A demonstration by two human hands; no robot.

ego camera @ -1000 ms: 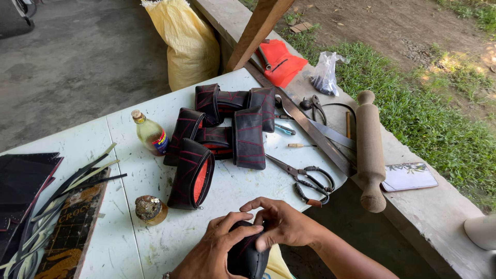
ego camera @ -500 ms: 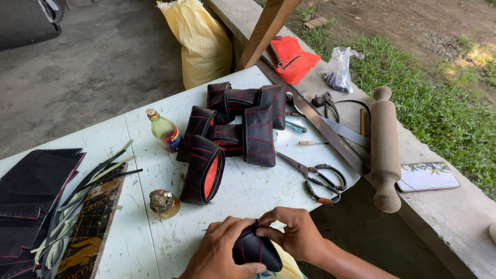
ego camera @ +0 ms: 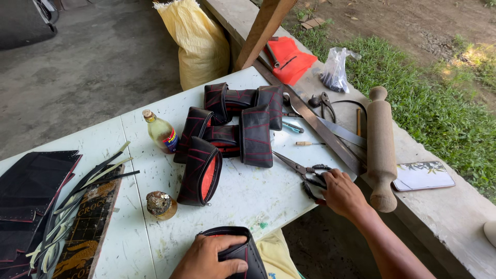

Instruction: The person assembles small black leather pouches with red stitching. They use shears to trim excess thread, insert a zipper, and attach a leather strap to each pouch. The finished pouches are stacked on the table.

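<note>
While the left hand [ego camera: 214, 256] presses down on a black pouch [ego camera: 238, 251] at the near edge of the white worktop [ego camera: 258, 194], with its fingers curled over the top of the pouch, the right hand [ego camera: 342, 194] rests on the handles of the scissors [ego camera: 305, 173]. Its fingers are bent over the handles, but I cannot tell if it grips them. The scissors lie flat near the right edge of the worktop, blades pointing away.

Just past the scissors is a pile of black pouches with red stitching [ego camera: 232, 129]. One open pouch [ego camera: 200, 170] shows a red inside. A small glass bottle [ego camera: 161, 133] stands to the left of the pile. A little round lump [ego camera: 160, 204] sits near the left hand. Black sheets [ego camera: 31, 191] and thin strips [ego camera: 82, 181] lie at the far left.

To the right of the right hand, a wooden rolling pin [ego camera: 381, 144] lies on the concrete ledge [ego camera: 454, 217], very near the wrist. A long metal blade [ego camera: 320, 126] and pliers [ego camera: 323, 103] lie beside it, and a phone [ego camera: 422, 175] sits further right. A yellow sack [ego camera: 196, 44] stands behind the worktop.
</note>
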